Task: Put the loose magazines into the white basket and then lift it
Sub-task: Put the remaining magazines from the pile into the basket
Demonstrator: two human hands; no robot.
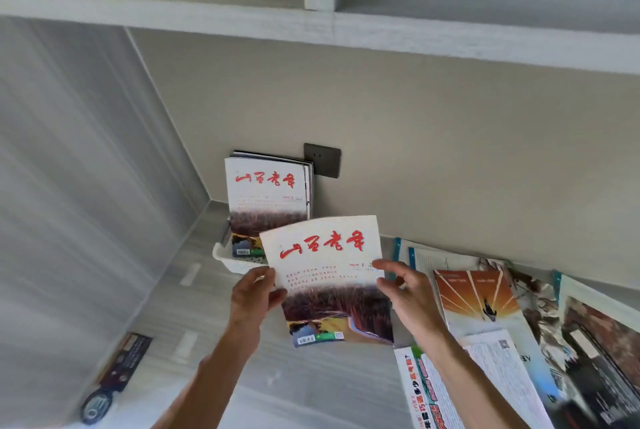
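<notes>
Grey desk under pale shelves: I hold 1 magazine upright, my left hand pinching its left edge, my right hand gripping its right edge. Behind it the white basket already holds upright magazines. Loose magazines lie scattered right.

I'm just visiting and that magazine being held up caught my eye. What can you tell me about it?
The held magazine is a thin paper issue with a white upper cover, large red brush-style characters, a dark reddish picture below, and a barcode at a lower corner. It is closed, tilted, bowed slightly and raised above the desk. The left hand pinches its left edge, the right hand its right edge. It sits just in front of the white basket.
</notes>
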